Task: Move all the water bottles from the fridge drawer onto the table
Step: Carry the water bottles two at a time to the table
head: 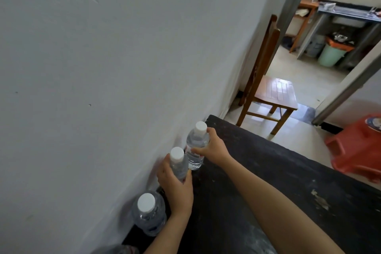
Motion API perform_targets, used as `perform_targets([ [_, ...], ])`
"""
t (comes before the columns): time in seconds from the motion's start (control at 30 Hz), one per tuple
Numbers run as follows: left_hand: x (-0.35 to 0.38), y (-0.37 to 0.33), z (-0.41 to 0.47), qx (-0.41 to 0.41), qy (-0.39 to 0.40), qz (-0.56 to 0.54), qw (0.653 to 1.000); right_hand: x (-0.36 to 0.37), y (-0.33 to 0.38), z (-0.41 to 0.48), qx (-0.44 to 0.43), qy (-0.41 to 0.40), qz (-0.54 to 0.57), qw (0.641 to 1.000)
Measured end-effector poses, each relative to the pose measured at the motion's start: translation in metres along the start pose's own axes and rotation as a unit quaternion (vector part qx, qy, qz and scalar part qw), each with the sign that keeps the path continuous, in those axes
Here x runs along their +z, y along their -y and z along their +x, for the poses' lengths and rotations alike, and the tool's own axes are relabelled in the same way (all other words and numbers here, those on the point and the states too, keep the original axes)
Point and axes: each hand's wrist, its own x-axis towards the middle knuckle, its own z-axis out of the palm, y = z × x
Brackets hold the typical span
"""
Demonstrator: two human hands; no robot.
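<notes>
Three clear water bottles with white caps stand in a row along the wall on a dark table [268, 181]. My right hand [212, 146] grips the farthest bottle [195, 144] by its upper body, its base on the table. My left hand [175, 183] is wrapped around the middle bottle [178, 164] just below its cap. The nearest bottle [148, 212] stands alone by the wall, touched by neither hand. The fridge drawer is not in view.
A white wall [103, 68] runs along the table's left side. Beyond the table's far edge stand a wooden chair [272, 90] and a red plastic stool [358, 146]. An open doorway leads to a kitchen with a green bin [332, 54].
</notes>
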Motion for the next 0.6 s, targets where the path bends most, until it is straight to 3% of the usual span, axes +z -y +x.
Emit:
perform_targets([
  [0.23, -0.001, 0.001, 0.003, -0.010, 0.011, 0.002, 1.000, 0.000, 0.001, -0.012, 0.019, -0.004, -0.051, 0.999],
  [0.6, -0.011, -0.044, -0.017, -0.076, 0.078, 0.072, 0.991, -0.047, -0.053, -0.115, 0.148, -0.029, -0.064, 0.986],
])
